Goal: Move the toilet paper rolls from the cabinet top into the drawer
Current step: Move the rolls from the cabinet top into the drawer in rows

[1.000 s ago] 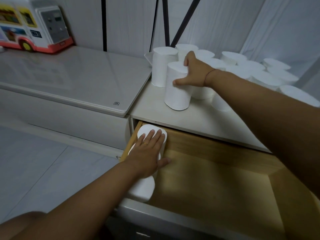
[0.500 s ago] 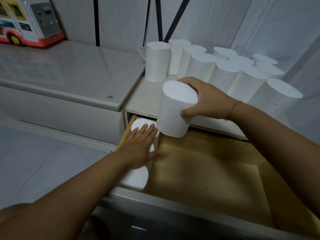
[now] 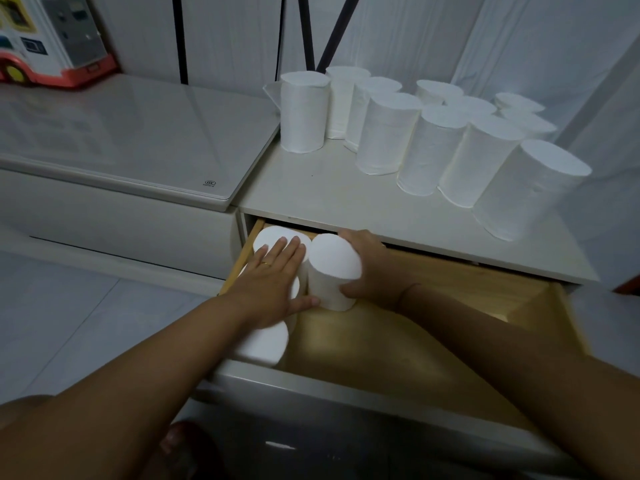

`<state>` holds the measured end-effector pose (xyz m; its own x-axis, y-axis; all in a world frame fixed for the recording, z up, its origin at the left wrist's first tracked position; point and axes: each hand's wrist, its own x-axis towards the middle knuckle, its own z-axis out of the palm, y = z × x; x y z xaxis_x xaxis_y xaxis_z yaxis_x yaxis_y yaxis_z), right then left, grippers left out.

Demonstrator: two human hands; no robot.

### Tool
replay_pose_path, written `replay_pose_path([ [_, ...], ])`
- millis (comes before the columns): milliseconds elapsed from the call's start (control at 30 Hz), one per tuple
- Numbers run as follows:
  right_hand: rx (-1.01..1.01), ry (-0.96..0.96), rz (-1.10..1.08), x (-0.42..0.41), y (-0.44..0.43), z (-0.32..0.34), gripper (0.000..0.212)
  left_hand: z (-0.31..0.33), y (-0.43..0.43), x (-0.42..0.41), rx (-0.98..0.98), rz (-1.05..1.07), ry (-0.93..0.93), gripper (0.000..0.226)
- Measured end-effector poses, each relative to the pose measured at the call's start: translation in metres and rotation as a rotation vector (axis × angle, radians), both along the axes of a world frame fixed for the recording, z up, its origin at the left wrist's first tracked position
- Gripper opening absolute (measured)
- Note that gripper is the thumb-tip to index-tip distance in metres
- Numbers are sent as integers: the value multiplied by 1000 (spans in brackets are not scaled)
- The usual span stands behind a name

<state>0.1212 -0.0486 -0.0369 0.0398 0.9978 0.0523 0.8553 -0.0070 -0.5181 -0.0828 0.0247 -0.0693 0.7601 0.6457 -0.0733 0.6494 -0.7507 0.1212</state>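
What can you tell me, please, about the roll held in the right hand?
The roll is a plain white cylinder of toilet paper with a flat, solid-looking top and soft, faintly textured sides. It stands upright in the open wooden drawer, near its back left corner, beside the rolls already stored there. The right hand wraps its right side, and the thumb of the left hand reaches its lower left edge.

Matt white paper rolls; bare pale wood drawer, smooth; cabinet top satin off-white laminate
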Motion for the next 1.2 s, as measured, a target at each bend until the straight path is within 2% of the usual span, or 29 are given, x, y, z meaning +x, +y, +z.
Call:
replay_pose_path([
  [100,27,18,-31,0,-3,-11,87,-2,1,0,13,-11,-4,92],
  [233,42,-207,19,5,-9,-20,72,-3,1,-1,32,-18,2,91],
  [333,41,-332,2,4,-9,-23,69,-1,0,-2,27,-14,7,89],
  [467,136,-466,17,2,-12,-26,61,2,-4,-1,18,-57,-19,82],
  [633,76,-589,36,2,-2,-17,60,7,-8,3,-13,-85,-9,77],
  [733,172,-505,9,1,7,8,51,15,-9,5,-41,-83,-33,75],
  [833,347,-353,-54,0,24,38,42,32,-4,9,-20,-46,-147,76],
  [900,402,-265,-96,1,40,56,44,46,0,10,-20,-21,-233,77],
  [1033,378,-206,-143,9,81,85,56,67,3,14,-17,-10,-317,76],
  [1200,328,-235,-96,24,141,122,65,64,8,15,53,-13,-284,74],
])
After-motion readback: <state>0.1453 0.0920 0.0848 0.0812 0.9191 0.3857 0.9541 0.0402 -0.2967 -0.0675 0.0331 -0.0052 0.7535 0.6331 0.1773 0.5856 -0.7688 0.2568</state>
